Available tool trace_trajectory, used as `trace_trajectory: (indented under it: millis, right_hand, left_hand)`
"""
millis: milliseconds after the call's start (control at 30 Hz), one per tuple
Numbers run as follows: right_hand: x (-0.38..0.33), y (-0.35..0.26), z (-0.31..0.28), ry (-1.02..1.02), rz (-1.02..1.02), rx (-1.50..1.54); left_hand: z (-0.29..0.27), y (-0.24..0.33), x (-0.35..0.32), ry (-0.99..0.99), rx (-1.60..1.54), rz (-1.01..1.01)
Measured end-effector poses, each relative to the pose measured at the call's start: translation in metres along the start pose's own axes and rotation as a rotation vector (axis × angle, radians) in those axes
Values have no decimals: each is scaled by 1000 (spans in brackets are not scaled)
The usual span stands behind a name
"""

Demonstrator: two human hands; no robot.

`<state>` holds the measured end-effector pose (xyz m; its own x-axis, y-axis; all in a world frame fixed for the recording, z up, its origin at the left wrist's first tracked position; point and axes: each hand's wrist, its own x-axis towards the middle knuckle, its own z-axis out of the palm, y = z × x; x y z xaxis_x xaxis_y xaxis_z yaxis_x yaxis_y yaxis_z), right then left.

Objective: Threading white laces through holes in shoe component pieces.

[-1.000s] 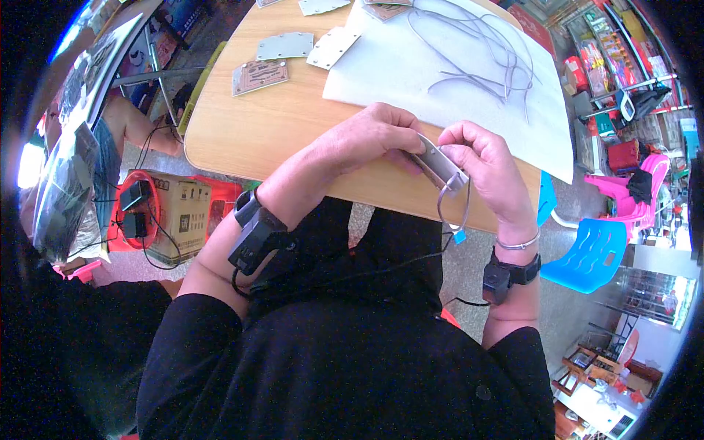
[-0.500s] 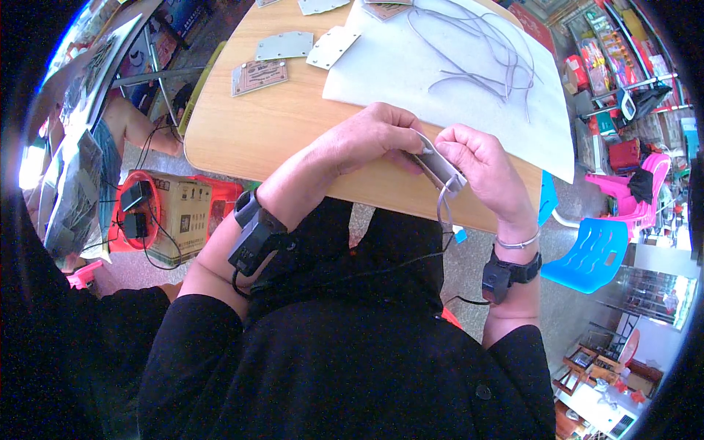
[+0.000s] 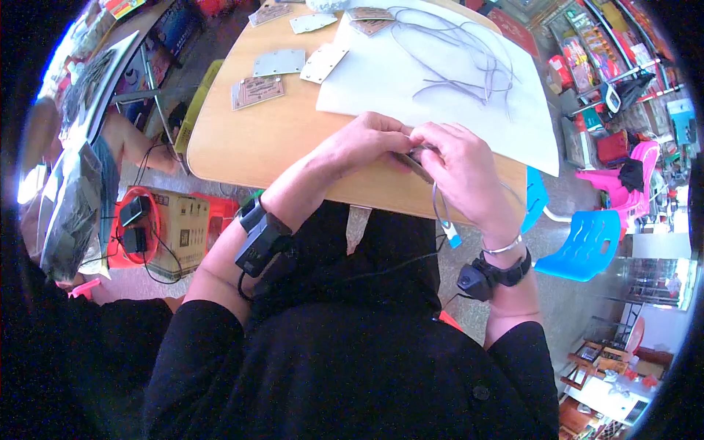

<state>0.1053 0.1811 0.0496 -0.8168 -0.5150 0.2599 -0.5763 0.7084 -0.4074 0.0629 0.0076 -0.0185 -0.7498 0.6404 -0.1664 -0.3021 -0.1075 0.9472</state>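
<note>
My left hand pinches a small flat plate just over the near edge of the table. Against it, my right hand has its fingers curled in, meeting the left fingertips at the plate's upper end; what those fingers grip is mostly hidden. A thin grey cord hangs from beneath the right hand, beside a small white-and-blue piece below the table edge. Similar plates with small holes or studs lie at the left, including a brown printed one, a grey one and a pale one.
A white sheet covers the table's right part, with loose grey cords on it. The wooden table has a rounded left edge. A blue plastic chair stands at right, a cardboard box at lower left. Another person's arm shows at left.
My right hand has moved left and over the plate, its fingers now at the left fingertips. The plate is more covered. The view has shifted slightly.
</note>
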Motion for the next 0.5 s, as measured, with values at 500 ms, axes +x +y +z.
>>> trace_trajectory:
  millis: [500]
  right_hand:
    - [-65,2,-1,492,518,720]
  left_hand:
    - [14,5,-13,94,-67,42]
